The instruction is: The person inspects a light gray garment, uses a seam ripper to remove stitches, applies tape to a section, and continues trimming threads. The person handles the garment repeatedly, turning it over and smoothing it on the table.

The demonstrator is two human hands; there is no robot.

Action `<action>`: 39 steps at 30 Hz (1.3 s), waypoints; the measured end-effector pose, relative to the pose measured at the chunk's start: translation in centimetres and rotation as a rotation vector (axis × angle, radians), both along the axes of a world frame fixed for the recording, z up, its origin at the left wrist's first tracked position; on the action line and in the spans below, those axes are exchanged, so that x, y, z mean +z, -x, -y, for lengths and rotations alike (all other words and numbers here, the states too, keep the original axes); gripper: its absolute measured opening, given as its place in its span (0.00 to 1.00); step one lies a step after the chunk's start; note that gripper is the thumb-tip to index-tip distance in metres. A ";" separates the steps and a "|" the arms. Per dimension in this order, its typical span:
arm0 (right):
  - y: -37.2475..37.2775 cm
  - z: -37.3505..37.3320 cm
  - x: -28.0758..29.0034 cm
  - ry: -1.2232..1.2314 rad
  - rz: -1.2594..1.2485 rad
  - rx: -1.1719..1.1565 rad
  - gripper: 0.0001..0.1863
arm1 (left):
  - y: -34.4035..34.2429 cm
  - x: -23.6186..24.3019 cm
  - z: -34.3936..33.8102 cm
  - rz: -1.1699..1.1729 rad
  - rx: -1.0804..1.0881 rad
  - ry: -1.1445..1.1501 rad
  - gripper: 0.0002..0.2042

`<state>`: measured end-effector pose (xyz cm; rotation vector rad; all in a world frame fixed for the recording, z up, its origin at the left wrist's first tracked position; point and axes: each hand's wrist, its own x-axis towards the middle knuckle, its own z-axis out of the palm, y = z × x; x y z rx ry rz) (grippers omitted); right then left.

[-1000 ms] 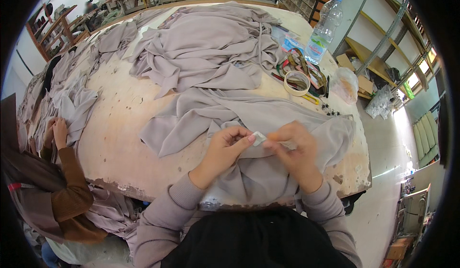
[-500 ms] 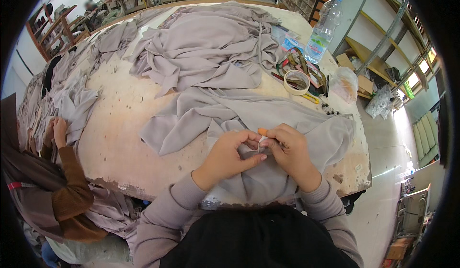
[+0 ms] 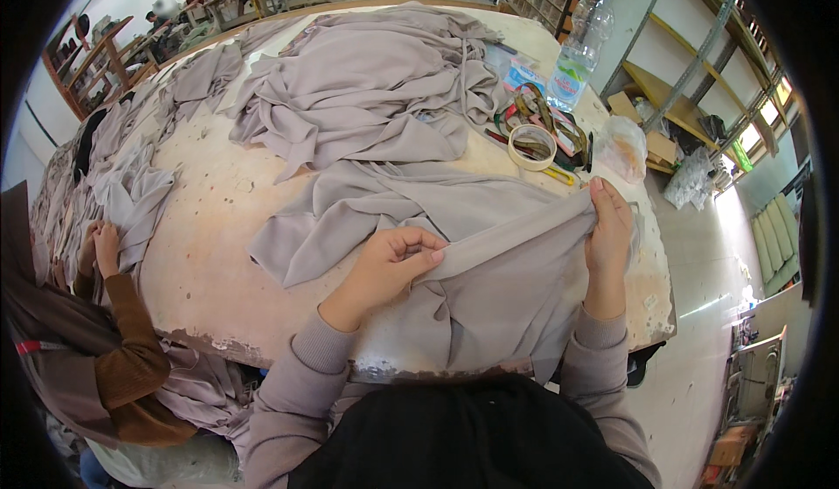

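A grey-mauve piece of fabric [image 3: 516, 301] lies on the table in front of me, its upper edge folded into a straight band. My left hand [image 3: 396, 260] pinches one end of that band between thumb and fingers. Farther right, my right hand [image 3: 609, 227] grips the other end, holding the band stretched and slightly raised on a slant. The cloth drapes below it toward the table's near edge. More of the same fabric lies loosely folded just beyond my left hand.
A large heap of grey fabric [image 3: 358, 87] covers the far middle. At the right stand a water bottle [image 3: 577, 52], a tape roll [image 3: 531, 148], a yellow cutter [image 3: 559, 175] and a plastic bag [image 3: 621, 148]. A co-worker [image 3: 122, 349] handles cloth at the left; shelves [image 3: 682, 96] stand right.
My hands were close together over a small bit of cloth. Now they are apart, my right hand moved right and away, and the folded edge is stretched between them.
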<state>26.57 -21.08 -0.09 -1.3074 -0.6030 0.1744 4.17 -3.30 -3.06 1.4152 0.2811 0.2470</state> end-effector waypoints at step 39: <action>-6.8 3.5 0.2 -0.313 -0.025 -0.407 0.17 | -0.2 9.3 -13.7 -0.132 0.645 -1.484 0.16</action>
